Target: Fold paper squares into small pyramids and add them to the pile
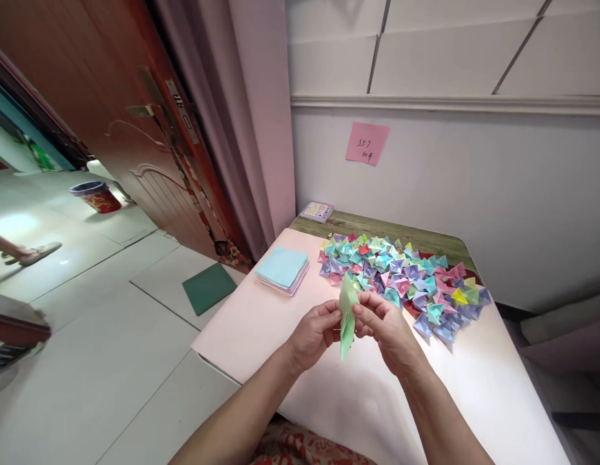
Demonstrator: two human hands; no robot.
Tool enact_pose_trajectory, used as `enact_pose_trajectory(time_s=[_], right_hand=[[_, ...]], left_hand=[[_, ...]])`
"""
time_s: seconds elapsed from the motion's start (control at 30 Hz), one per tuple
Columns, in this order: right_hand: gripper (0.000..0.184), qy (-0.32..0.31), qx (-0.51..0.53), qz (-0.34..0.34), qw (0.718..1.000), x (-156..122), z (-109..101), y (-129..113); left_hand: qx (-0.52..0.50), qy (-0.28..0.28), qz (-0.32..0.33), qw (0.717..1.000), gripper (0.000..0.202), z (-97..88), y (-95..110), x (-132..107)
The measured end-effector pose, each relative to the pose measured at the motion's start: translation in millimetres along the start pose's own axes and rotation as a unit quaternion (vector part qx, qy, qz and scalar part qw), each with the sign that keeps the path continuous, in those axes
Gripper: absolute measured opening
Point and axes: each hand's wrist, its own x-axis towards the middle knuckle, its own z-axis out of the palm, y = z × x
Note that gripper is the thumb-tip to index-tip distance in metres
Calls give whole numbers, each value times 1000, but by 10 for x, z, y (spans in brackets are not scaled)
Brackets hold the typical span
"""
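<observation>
Both hands meet over the front half of the table around a folded piece of light green paper (pixel 348 316). My left hand (pixel 319 329) pinches its left side between thumb and fingers. On the other side, my right hand (pixel 382 321) grips it with the thumb in front and the fingers partly hidden behind. The paper stands roughly upright, with a crease running down it. Just beyond my right hand lies a wide pile of small folded paper boats (pixel 401 271) in blue, pink, purple, green, yellow and red. A stack of square coloured paper (pixel 283 268), light blue on top, sits to the left.
The table has a pale pink cover (pixel 241 329). A small pack of cards (pixel 316 212) rests at its back left corner. A pink note (pixel 367 143) is stuck to the wall. Left are a wooden door (pixel 115 97), a green square (pixel 209 288), a bin (pixel 96 197) and another person's foot (pixel 35 254).
</observation>
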Motion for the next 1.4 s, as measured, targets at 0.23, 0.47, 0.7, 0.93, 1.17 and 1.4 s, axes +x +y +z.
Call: enact_pose_trajectory(time_s=[0.23,0.47,0.7,0.93,1.17,1.4], right_hand=[[35,-7,34,-6,999,-16,-23,20],[36,-7,44,-9,999,0,-83,55],[33,8,-45,-52,998,0,-216,60],[26,-63,-128,-37,989,72,-407,50],[35,-63,-81,4,995,178,-431,117],[36,18,-77,-7,997,269,-332,179]], left_hand=[[-28,-10,-15,999,30,11,-29,13],[-34,-11,-24,999,33,34,-33,44],[92,13,-7,996,33,-62,-40,100],[260,16,-18,965,33,-117,18,103],[356,6,-23,934,25,-44,120,116],[458,-34,12,888,14,12,247,86]])
